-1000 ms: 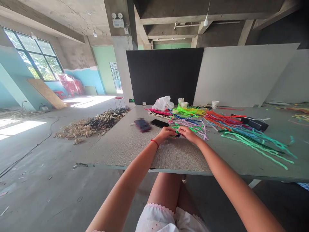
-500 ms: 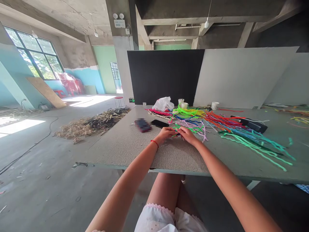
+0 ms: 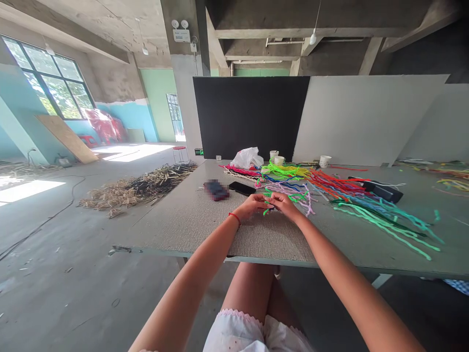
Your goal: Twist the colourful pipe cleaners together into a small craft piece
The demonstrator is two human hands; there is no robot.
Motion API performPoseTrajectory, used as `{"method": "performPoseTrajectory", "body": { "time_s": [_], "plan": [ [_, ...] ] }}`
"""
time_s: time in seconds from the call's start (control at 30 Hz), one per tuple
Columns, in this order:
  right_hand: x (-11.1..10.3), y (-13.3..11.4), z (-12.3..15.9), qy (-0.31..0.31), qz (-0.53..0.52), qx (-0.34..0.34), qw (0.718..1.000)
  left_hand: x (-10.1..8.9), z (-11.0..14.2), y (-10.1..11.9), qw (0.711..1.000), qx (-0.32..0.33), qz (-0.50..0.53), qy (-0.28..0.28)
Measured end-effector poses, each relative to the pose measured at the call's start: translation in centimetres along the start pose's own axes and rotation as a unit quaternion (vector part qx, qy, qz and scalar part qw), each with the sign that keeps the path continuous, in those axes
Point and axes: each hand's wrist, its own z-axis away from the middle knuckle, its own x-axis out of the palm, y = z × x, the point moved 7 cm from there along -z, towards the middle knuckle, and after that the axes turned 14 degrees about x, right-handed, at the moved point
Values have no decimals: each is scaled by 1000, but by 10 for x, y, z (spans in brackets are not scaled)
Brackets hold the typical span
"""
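My left hand [image 3: 252, 204] and my right hand [image 3: 284, 203] meet over the near middle of the table, fingertips pinched close together. Between them is a green pipe cleaner [image 3: 266, 212], its short bright end poking out below the fingers beside a dark bit. Both hands seem closed on this piece; the fingers hide most of it. Just beyond lie pink-lilac pipe cleaners [image 3: 289, 189] with green ones among them. A black phone [image 3: 242, 188] rests past my left hand. A red cord bracelet circles my left wrist.
Bundles of red [image 3: 330, 183] and mint-green pipe cleaners [image 3: 388, 230] spread to the right, near a black object [image 3: 383, 190]. A blurred dark-red item [image 3: 216, 190] lies left. A white plastic bag [image 3: 247, 158] and paper cups [image 3: 325, 161] stand at the back, before a black panel [image 3: 252, 117].
The green end has come into clearer view below my fingers, as the fingertips have shifted slightly. The hands stay in nearly the same place; the view has moved a little.
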Motion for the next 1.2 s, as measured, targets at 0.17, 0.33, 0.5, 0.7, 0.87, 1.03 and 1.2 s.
{"method": "performPoseTrajectory", "body": {
  "time_s": [0.17,0.33,0.5,0.7,0.87,1.03,1.2],
  "plan": [
    [8,7,-1,-60,-60,33,996,1,0,3,999,18,-35,-11],
    [-4,7,-5,52,-83,40,994,-15,-4,6,989,44,-120,79],
    [3,-8,5,104,26,-10,994,-30,-8,8,965,103,-179,160],
    [13,-11,9,153,190,-10,970,-40,-7,4,952,99,-208,202],
    [10,-6,7,161,227,25,960,-40,-7,-1,957,78,-191,204],
    [11,-10,8,141,262,24,955,-46,-5,1,944,72,-220,234],
    [12,-14,9,125,303,-24,944,-47,-2,4,948,45,-184,257]
  ]
}}
